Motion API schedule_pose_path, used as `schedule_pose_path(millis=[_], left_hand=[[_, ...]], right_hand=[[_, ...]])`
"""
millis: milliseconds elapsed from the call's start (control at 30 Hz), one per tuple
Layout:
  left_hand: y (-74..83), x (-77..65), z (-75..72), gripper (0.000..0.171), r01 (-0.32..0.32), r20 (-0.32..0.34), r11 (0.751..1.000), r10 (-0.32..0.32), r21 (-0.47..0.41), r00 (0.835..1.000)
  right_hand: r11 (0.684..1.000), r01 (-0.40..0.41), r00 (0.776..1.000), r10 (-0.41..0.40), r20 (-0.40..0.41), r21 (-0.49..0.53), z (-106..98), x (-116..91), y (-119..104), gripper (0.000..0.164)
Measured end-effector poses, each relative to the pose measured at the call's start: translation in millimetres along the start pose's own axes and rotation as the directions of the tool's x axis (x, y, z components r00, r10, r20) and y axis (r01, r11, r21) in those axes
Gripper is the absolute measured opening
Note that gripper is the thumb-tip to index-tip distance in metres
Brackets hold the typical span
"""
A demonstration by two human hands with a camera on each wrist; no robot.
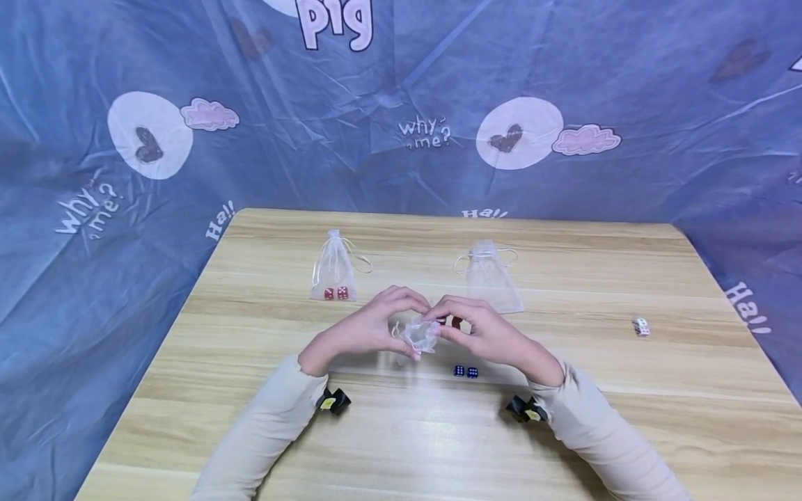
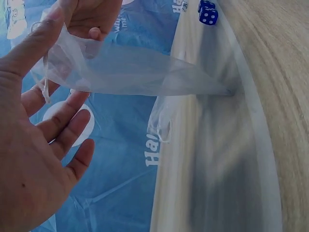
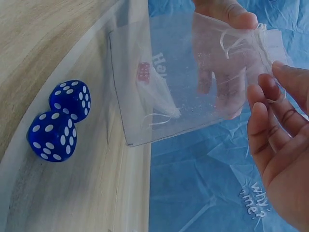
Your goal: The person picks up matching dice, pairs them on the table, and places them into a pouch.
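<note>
Between both hands hangs a sheer white drawstring pouch (image 1: 421, 336), its mouth facing up and spread. My left hand (image 1: 376, 321) pinches one side of that mouth between thumb and fingers. The opposite side is pinched by my right hand (image 1: 489, 334). In the right wrist view the see-through pouch (image 3: 193, 92) shows no dice inside, and its cord lies by the right fingers. Two blue dice (image 1: 466, 371) with white dots lie on the table just below the right hand. A small dark red patch (image 1: 457, 322) shows between the right hand's fingers.
At the back left of the wooden table (image 1: 626, 431) lies a sheer pouch (image 1: 333, 268) with two red dice (image 1: 336, 293) in it. Another sheer pouch (image 1: 495, 278) lies flat behind the right hand. White dice (image 1: 641, 327) sit at the right. A blue printed cloth (image 1: 388, 167) hangs behind.
</note>
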State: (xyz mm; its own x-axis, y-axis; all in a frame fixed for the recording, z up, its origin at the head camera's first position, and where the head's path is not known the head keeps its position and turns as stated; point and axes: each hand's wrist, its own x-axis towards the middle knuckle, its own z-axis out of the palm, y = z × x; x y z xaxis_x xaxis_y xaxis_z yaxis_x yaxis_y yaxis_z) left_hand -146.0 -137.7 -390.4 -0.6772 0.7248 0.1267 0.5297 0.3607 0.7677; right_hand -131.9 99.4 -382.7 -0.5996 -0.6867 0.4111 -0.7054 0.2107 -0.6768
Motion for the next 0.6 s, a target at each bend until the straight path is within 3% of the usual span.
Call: schedule_pose_path(millis=[233,600], left_hand=[[-1.0,0.1,1.4,0.056,-0.012,-0.015,1.000,0.012,0.011,1.000],[1.4,-2.4,-3.6,0.052,0.009,-0.051,0.997,-0.005,0.079,0.999]], right_hand=[[1.000,-0.021,1.000,0.022,-0.019,0.011,-2.6,-1.7,-0.9,0.029],[1.000,0.021,0.998,-0.022,-0.062,-0.011,-12.1,-2.5,-1.3,0.031]])
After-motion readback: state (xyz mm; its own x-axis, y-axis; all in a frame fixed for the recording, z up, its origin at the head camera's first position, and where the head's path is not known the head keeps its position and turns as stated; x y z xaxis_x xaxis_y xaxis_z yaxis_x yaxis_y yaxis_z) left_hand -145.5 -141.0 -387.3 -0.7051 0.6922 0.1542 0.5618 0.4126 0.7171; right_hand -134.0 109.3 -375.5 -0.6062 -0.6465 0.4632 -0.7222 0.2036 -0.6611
